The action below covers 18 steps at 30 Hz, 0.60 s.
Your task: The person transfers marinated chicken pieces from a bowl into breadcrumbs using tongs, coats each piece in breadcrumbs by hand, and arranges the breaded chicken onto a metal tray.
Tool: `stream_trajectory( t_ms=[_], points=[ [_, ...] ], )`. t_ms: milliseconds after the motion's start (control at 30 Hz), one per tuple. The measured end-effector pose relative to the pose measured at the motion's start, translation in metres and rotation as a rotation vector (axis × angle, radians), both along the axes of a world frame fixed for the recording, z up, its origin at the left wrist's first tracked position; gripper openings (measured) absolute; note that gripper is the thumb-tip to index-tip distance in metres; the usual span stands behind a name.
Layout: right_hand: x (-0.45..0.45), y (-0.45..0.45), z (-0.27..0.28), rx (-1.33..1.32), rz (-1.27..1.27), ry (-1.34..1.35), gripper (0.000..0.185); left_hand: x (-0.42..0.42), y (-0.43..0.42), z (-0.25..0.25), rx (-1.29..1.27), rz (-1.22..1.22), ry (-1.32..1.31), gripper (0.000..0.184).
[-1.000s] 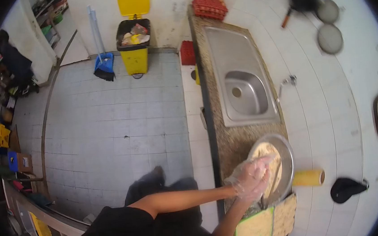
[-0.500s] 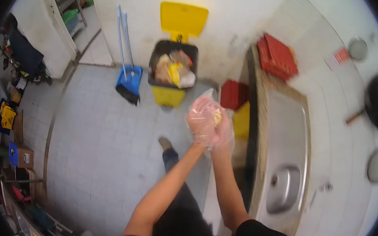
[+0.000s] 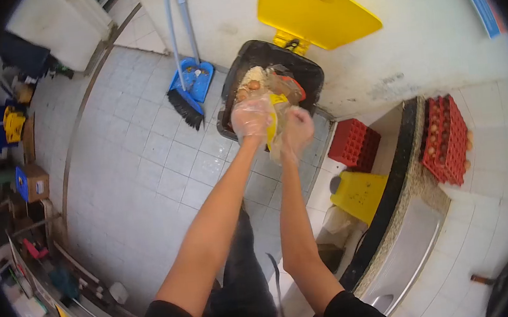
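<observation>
My left hand (image 3: pixel 252 120), in a clear plastic glove, is over the near rim of a black bin (image 3: pixel 313 79). Its fingers point into the bin and are mostly hidden by the back of the hand. To its right my right hand (image 3: pixel 297 129) is curled closed, with loose clear plastic (image 3: pixel 277 147) around its wrist and inner side. What its fingers hold, if anything, is hidden. Inside the bin, pale crumbly waste (image 3: pixel 254 76) lies beside brown eggshells (image 3: pixel 253 85). A yellow wrapper (image 3: pixel 278 99) and clear packaging show between my hands.
The yellow bin lid (image 3: pixel 316 11) stands raised against the wall. A broom (image 3: pixel 187 109) and blue dustpan (image 3: pixel 202 81) are left of the bin. Red egg trays (image 3: pixel 354 145) and a yellow jug (image 3: pixel 360 196) sit at right, below a counter holding another egg tray stack (image 3: pixel 445 139).
My hands have come forward to the bin and moved apart. The pale mass seen between them is no longer there, and pale crumbly waste now shows in the bin. The view has shifted closer.
</observation>
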State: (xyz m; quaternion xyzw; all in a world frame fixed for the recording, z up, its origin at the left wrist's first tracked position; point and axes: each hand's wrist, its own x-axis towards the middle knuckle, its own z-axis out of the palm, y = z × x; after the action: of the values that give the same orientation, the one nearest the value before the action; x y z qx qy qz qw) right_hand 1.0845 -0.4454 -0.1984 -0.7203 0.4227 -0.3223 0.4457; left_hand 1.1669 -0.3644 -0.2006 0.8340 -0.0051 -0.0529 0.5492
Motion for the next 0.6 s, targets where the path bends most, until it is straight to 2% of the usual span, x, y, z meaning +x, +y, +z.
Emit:
stream_trajectory(
  t_ms=[67, 133, 167, 200, 267, 300, 333, 367, 400, 433, 467, 567, 600],
  points=[
    [0.028, 0.001, 0.041, -0.171, -0.019, -0.041, 0.019, 0.004, -0.001, 0.049, 0.065, 0.123, 0.058, 0.058],
    [0.059, -0.005, 0.058, -0.245, 0.013, -0.073, 0.027, 0.023, -0.011, 0.033, 0.311, -0.046, 0.08, 0.049],
    [0.065, -0.009, 0.06, -0.163, 0.094, -0.06, 0.034, 0.019, -0.007, 0.039, 0.108, -0.011, 0.157, 0.051],
    [0.066, -0.011, 0.061, 0.032, 0.223, -0.037, 0.042, 0.014, 0.002, 0.05, -0.101, 0.032, 0.213, 0.057],
    [0.048, 0.007, 0.079, 0.449, 0.431, -0.078, 0.057, 0.0, 0.042, 0.073, -0.004, 0.01, 0.15, 0.07],
    [0.032, 0.028, 0.094, 0.565, 0.483, -0.162, 0.064, -0.019, 0.057, 0.064, -0.282, 0.129, 0.1, 0.069],
    [0.01, 0.068, 0.123, 0.799, 0.479, -0.305, 0.082, -0.048, 0.089, 0.069, -0.292, 0.201, 0.039, 0.069],
    [-0.014, 0.112, 0.14, 0.732, 0.495, -0.434, 0.095, -0.076, 0.122, 0.077, -0.299, 0.271, -0.022, 0.069],
    [-0.041, 0.151, 0.148, 0.874, 0.528, -0.467, 0.099, -0.109, 0.178, 0.114, -0.277, 0.127, 0.133, 0.066],
    [-0.067, 0.189, 0.156, 1.014, 0.557, -0.494, 0.102, -0.147, 0.206, 0.06, -0.159, 0.05, 0.125, 0.066],
    [-0.092, 0.238, 0.162, 1.102, 0.628, -0.499, 0.105, -0.197, 0.259, 0.064, -0.122, -0.125, 0.141, 0.07],
    [-0.185, 0.4, 0.178, 1.38, 0.883, -0.364, 0.109, -0.348, 0.415, 0.109, -0.174, -0.088, 0.547, 0.071],
    [-0.224, 0.457, 0.175, 1.474, 1.0, -0.302, 0.109, -0.401, 0.46, 0.122, -0.212, 0.132, 0.552, 0.065]
  ],
)
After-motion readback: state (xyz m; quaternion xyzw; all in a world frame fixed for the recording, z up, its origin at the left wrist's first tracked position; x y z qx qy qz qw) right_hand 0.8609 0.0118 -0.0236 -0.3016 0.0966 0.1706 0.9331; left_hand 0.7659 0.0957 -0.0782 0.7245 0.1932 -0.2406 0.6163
